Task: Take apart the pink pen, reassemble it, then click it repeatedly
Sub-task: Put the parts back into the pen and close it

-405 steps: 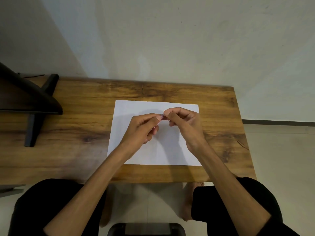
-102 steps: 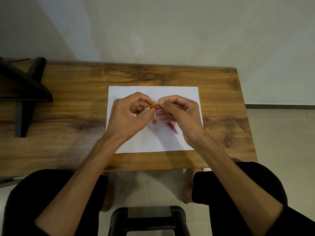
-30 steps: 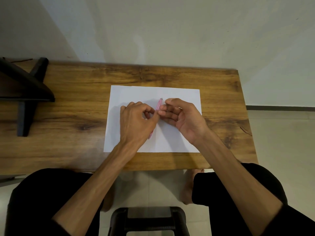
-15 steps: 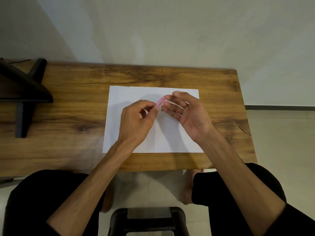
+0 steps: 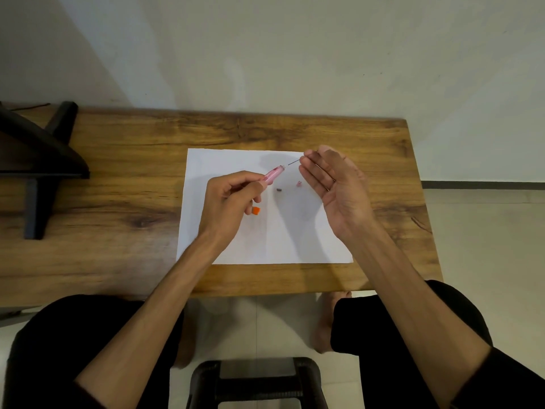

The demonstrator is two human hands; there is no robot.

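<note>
Pink pen barrel (image 5: 274, 174) in left hand's (image 5: 228, 206) pinching grip — thin refill (image 5: 293, 162) between right hand's (image 5: 336, 184) fingertips; three small parts on paper (image 5: 265, 237).

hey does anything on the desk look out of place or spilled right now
Nothing is spilled or damaged. Three loose bits lie scattered on the white paper: an orange piece, a dark piece and a small pink piece, apparently parts of the pink pen.

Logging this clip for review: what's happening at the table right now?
A person is midway through taking a pen apart over a white sheet. The left hand grips the pink pen barrel; the right hand pinches a thin dark rod just beyond its open end. An orange piece, a dark piece and a small pink piece lie on the sheet.
</note>
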